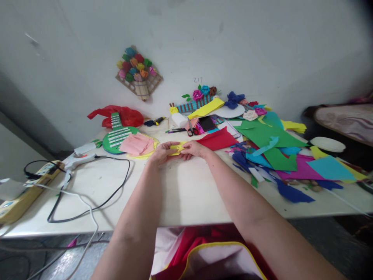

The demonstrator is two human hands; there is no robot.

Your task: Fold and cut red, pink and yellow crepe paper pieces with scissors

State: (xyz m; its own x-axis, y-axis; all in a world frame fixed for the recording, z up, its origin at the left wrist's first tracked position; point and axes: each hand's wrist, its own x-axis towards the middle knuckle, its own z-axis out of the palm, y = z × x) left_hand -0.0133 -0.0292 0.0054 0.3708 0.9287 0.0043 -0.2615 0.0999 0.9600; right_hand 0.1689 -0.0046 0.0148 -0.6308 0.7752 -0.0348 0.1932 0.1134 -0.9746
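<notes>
Both hands meet over the middle of the white table point(201, 194). A small piece of yellow paper point(175, 149) is pinched between the fingers of my left hand point(163, 152) and my right hand point(194, 149). Part of the yellow paper is hidden by the fingers. Pink paper pieces point(138, 144) lie on a green guitar-shaped craft point(116, 132) to the left. Red paper point(218, 139) rests just beyond my right hand, with a pair of scissors point(192, 130) beside it.
Colored paper sheets point(268, 136) and scraps pile up on the right. A glue gun point(80, 160), its looping cable and a power strip point(29, 190) occupy the left. At the back are a red plastic bag point(128, 116) and paper flowers point(201, 92); a flower craft point(138, 72) hangs on the wall.
</notes>
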